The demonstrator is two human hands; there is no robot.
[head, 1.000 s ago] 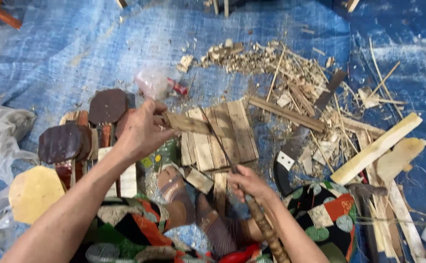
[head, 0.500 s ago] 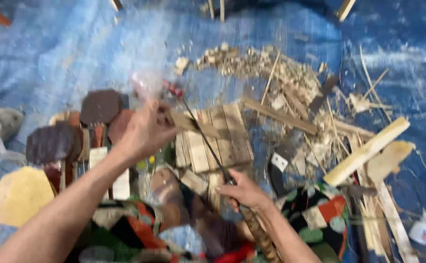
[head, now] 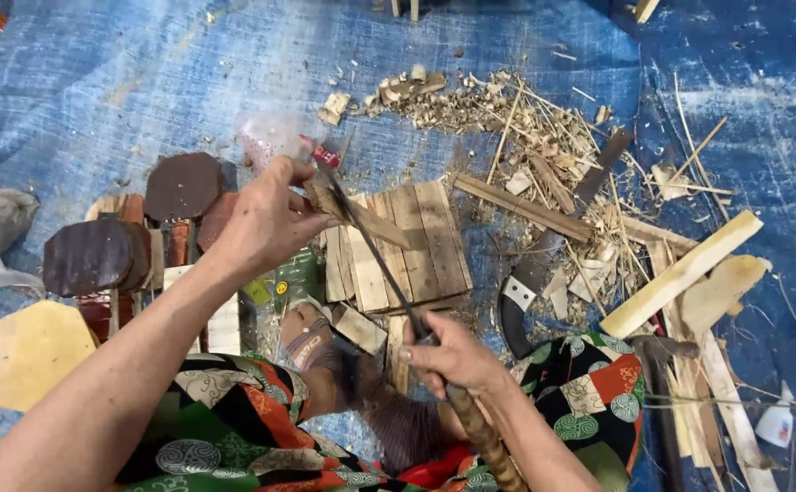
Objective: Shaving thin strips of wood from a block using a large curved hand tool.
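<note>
My left hand [head: 266,217] grips a short flat wooden stick [head: 375,221] at its left end, holding it across a small board of wooden slats [head: 416,244]. My right hand [head: 453,353] is closed on the handle of a long thin blade [head: 375,253], which runs diagonally up to the stick near my left fingers. The blade's edge lies against the stick. My foot [head: 311,342] rests just below the slat board.
Dark round-topped wooden pieces [head: 184,185] and a pale octagonal one [head: 32,351] stand at left. Wood shavings and splinters [head: 516,123] litter the blue tarp [head: 97,82]. A curved knife [head: 530,273], a pale wooden plank [head: 680,273] and more slats lie at right.
The blade has swung up to the stick in my left hand. My left hand has shifted slightly right and up. The camera has tilted a little.
</note>
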